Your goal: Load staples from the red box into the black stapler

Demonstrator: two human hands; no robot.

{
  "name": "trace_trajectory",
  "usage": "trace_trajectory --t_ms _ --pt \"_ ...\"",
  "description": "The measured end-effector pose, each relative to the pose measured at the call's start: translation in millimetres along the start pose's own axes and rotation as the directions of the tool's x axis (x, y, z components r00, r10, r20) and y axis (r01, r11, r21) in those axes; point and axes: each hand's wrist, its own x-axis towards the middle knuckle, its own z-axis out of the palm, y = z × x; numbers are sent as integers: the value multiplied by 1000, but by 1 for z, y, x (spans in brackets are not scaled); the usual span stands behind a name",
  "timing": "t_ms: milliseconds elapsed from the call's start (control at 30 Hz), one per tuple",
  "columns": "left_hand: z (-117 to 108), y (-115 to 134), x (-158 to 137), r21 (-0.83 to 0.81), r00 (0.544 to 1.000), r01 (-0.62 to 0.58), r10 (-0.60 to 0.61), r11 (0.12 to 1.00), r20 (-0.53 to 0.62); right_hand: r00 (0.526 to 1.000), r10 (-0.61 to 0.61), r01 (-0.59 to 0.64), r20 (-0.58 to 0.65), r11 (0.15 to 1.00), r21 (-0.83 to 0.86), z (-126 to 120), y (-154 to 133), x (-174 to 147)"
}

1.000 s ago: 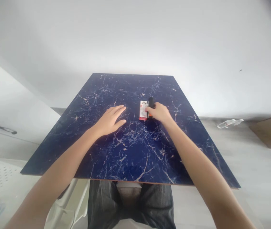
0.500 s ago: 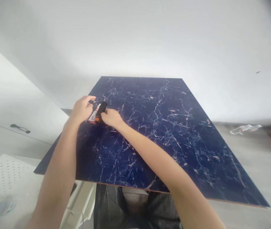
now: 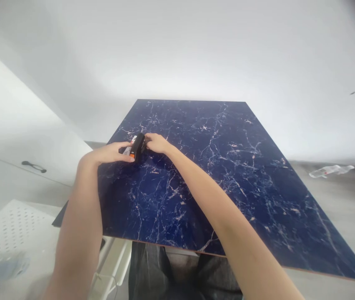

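Observation:
A small box (image 3: 137,147), black with an orange patch and a white-and-red face, sits at the left part of the dark blue marble-patterned tabletop (image 3: 196,175). From the left, my left hand (image 3: 110,153) grips it, thumb at the orange end and a finger higher up along the white face. My right hand (image 3: 156,143) is at its right side, with fingers curled in against that edge. The fingertips of the right hand are partly hidden, and print on the box is too small to read.
A white wall stands behind the table. At left are a white cabinet door with a dark handle (image 3: 33,166) and a white perforated panel (image 3: 11,225). A clear plastic bottle (image 3: 330,171) lies beyond the right edge. My legs are under the near edge.
My left hand has come down from above the box's far left onto its near left side. My right hand has shifted to the far end of its right side. The view has moved slightly.

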Motion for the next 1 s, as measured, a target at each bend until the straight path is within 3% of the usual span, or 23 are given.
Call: trace_trajectory --t_ms 267,467,600,700,833,1000 --pt "0 -9 3 -38 1000 18 -18 999 3 998 56 -56 8 998 32 -5 11 8" --pt "2 6 0 -53 1000 8 -8 999 3 997 73 -73 -41 997 -9 -8 25 17" --pt "7 18 4 -49 995 6 -11 999 -101 991 53 -70 -119 988 -136 -16 28 19" --pt "10 18 8 -14 990 -14 12 1000 -141 992 -36 3 -122 967 -256 -22 28 15" --pt "10 16 9 16 987 -41 43 999 -154 981 -190 191 43 895 -403 -26 23 9" --pt "10 17 9 14 989 -30 32 999 -141 957 -254 288 139 793 -536 -34 12 6"
